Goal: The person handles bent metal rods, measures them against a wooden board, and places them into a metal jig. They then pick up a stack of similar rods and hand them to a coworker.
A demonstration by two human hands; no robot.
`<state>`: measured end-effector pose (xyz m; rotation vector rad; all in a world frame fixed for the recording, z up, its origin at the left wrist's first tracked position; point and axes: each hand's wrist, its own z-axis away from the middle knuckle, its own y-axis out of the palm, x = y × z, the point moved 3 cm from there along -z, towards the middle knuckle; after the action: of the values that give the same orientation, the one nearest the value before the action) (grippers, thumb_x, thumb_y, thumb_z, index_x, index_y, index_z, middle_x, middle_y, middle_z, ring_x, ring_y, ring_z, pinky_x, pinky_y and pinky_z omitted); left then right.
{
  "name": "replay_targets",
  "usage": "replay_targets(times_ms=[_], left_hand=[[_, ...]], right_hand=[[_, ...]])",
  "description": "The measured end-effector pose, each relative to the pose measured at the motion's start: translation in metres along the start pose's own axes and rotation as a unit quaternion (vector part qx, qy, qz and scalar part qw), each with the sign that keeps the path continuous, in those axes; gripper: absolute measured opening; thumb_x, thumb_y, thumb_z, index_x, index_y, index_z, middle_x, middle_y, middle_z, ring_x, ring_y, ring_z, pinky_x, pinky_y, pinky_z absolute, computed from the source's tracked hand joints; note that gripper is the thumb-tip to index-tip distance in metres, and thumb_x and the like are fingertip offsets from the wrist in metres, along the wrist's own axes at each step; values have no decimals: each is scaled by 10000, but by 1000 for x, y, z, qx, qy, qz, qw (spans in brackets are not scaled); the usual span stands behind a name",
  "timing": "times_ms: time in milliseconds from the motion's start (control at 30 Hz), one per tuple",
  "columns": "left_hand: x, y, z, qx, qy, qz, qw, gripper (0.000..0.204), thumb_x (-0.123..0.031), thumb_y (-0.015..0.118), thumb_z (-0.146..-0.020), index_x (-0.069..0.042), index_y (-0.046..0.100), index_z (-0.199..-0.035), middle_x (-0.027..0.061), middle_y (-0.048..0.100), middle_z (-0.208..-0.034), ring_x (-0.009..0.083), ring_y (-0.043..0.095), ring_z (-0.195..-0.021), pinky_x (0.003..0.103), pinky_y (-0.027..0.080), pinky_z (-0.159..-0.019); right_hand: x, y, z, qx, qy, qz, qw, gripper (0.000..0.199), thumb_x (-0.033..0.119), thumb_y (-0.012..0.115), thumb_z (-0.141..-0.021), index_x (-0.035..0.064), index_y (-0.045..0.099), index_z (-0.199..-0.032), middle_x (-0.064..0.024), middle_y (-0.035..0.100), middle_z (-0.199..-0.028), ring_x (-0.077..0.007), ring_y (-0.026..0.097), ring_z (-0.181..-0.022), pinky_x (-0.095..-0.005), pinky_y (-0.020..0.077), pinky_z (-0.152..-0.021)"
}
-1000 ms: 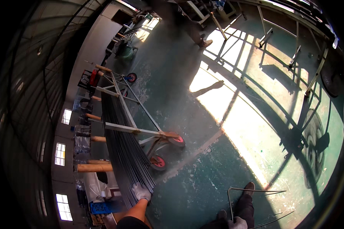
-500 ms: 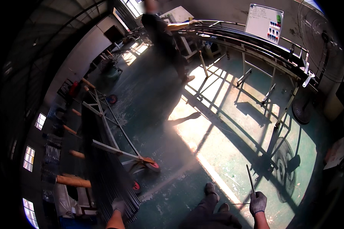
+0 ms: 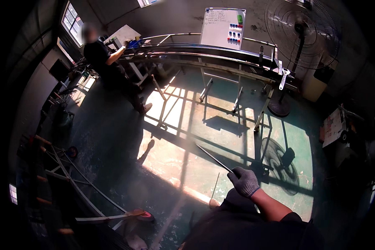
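My right hand point(image 3: 243, 181), in a grey knit glove, is closed around a thin, dull rod point(image 3: 213, 158). The rod slants up and to the left out of the fist, over the sunlit floor; how far it runs behind the hand is hidden. My left hand point(image 3: 136, 241) is a smeared, dim shape at the lower edge, beside the wheeled rack point(image 3: 100, 218). Its fingers cannot be made out, nor whether it touches anything. A thin line point(image 3: 215, 185) shows near my shoe, too faint to name.
A long metal-framed bench point(image 3: 221, 68) carries dark lengths of stock, with an adjustable wrench point(image 3: 284, 79) at its right end. A person point(image 3: 112, 68) stands at its left end. Behind are a whiteboard point(image 3: 223, 29) and a standing fan point(image 3: 300, 29). A cart point(image 3: 335, 127) stands right.
My view has swung right. My right hand has risen from low over the floor, and its rod now points further left. My left hand has moved to the picture's lower edge and blurred.
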<state>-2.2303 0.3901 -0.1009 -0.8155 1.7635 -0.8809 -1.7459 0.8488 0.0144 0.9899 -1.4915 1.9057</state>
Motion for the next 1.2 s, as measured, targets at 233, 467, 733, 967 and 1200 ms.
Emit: replay_targets(times_ms=[233,467,733,967,1200], left_hand=[[-262,126,33,419,-160,328,832,245,-133,647,-1071,-10,641,-1283,138,744,-1044,222,708,-749,380,614,-669],[-500,210,27,555,-170,568,584,350,-365,590,-1131,-71,647,-1312,156,743,-1181,299,720,-1049,523,585,-937],[-644,248,-59,463,-141,630,607,206,-199,642,-1080,-74,677,-1239,157,755,-1117,317,719,-965,536,585,-925],[-644,326,-107,406,-271,583,649,189,40,601,-944,-5,659,-1118,180,716,-1007,308,708,-854,484,635,-811],[-669,410,-192,392,-289,588,646,237,69,558,-896,-32,660,-1083,149,715,-1001,245,685,-795,430,614,-747]], right_hand=[[43,48,-106,124,-133,59,982,346,441,640,-1053,126,770,-1112,-198,775,-894,-443,749,-849,-567,578,-798],[57,84,-229,227,-159,-31,960,353,464,632,-1056,145,746,-1157,-178,776,-914,-425,753,-836,-535,596,-752],[88,68,-340,287,-219,-28,932,313,424,636,-1052,123,715,-1082,-195,736,-882,-437,728,-820,-559,565,-734],[102,87,-422,400,-226,29,888,333,409,681,-1018,99,727,-1133,-193,767,-993,-424,746,-950,-536,576,-848],[118,90,-565,282,-204,70,935,382,398,699,-998,100,732,-1235,-170,772,-1107,-392,731,-1086,-513,578,-921]])
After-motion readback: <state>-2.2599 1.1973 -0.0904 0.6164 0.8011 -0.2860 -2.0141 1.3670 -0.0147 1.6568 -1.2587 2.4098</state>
